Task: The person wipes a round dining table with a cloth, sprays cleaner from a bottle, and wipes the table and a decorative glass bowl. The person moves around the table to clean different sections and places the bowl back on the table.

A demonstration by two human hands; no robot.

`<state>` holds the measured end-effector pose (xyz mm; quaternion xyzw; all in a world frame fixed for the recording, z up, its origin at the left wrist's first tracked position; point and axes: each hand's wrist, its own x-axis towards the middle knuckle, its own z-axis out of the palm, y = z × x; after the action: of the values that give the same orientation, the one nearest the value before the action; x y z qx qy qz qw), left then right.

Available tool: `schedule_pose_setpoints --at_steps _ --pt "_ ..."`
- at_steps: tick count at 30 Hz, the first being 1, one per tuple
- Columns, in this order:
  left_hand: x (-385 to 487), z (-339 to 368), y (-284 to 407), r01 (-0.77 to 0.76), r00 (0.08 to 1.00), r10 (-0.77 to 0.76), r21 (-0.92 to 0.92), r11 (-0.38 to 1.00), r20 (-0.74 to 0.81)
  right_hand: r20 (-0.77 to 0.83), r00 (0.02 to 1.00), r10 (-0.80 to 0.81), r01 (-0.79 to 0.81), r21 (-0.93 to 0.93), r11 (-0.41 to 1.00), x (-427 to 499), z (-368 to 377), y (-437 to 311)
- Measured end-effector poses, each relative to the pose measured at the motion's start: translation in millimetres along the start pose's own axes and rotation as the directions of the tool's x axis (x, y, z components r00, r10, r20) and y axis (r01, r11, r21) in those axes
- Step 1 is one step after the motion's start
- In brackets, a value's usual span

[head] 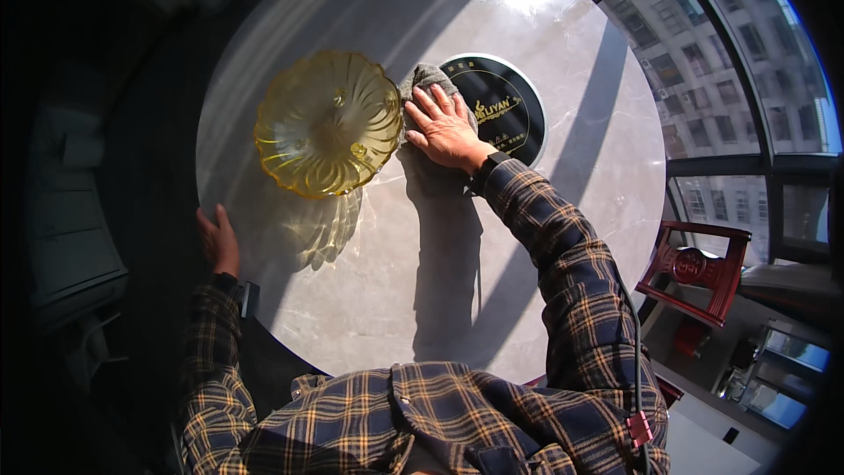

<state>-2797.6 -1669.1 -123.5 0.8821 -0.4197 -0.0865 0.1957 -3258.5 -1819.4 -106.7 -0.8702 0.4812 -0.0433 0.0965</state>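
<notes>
My right hand (448,132) lies flat, palm down, on a grey cloth (428,76), with its fingers spread. The cloth rests between a scalloped amber glass bowl (323,125) and a round black cooking plate (511,109) with gold markings, covering the plate's left edge. The bowl stands on a round grey marble-look table (369,316) and throws a yellowish patterned shadow. At the table's left rim is my left hand (221,241), fingers apart, holding nothing that shows.
A dark red carved wooden chair (692,270) stands beyond the table's right edge, below large windows (705,72). A shelf unit (781,369) is at the lower right. Pale cabinets (72,231) stand in shade at far left.
</notes>
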Motion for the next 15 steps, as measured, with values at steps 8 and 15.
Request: schedule_pose_setpoints --at_steps 8,15 --pt "2 8 -8 -0.007 1.000 0.004 -0.228 0.974 -0.015 0.020 0.999 -0.039 0.037 0.086 0.996 -145 -7 -4" --pt "-5 -8 8 0.044 0.998 -0.042 -0.072 0.996 0.041 0.031 0.832 0.554 -0.552 -0.065 0.831 -66 -14 120"
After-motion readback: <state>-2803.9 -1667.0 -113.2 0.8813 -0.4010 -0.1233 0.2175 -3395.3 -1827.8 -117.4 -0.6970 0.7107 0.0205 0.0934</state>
